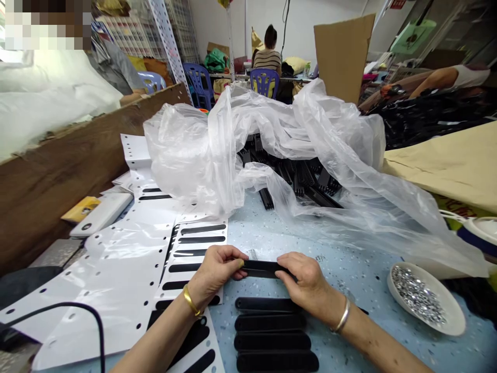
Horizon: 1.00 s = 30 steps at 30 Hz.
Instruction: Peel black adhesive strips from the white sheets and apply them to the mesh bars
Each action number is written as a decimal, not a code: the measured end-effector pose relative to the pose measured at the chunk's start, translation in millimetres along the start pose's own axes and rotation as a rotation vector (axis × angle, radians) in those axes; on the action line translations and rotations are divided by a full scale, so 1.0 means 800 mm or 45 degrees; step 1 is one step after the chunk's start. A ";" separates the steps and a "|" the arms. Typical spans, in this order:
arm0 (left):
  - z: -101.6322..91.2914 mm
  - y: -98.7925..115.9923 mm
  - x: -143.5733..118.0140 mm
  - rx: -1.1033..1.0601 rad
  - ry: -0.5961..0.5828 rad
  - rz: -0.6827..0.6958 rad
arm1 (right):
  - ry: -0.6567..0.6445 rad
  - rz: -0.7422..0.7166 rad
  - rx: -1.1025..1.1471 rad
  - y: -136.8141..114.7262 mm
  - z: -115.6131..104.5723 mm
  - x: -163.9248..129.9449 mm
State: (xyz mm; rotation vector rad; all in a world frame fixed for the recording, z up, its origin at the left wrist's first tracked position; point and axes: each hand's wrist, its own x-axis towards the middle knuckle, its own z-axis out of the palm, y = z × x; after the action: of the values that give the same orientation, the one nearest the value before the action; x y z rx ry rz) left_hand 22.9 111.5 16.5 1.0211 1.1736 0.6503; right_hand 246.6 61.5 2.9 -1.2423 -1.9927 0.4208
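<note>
Between my hands, just above the blue speckled table (267, 233), is a flat black strip (261, 268). My left hand (218, 272) pinches its left end between thumb and fingers. At the other end my right hand (305, 277) grips it the same way, covering that tip. Several similar black strips (272, 323) lie stacked in a row on the table below. Beside my left forearm are white sheets (194, 246) bearing black rounded strips. Farther back, black toothed plastic pieces (298, 176) spill from a clear plastic bag (229, 150).
On the right stands a white dish (458, 316) of small shiny pieces. A wooden board (77, 150) edges the left side, with a white box (101, 213) near it. A black cable (99, 321) curves at lower left. Other people sit farther back.
</note>
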 end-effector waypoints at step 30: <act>-0.006 -0.005 -0.009 0.512 -0.022 0.273 | -0.015 0.006 -0.111 -0.004 -0.003 0.003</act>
State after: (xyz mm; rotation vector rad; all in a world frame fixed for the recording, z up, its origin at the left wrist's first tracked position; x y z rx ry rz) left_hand 15.6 105.0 15.9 1.5043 1.2161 0.5813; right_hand 245.7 61.5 7.3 -1.3011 -2.0370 0.3475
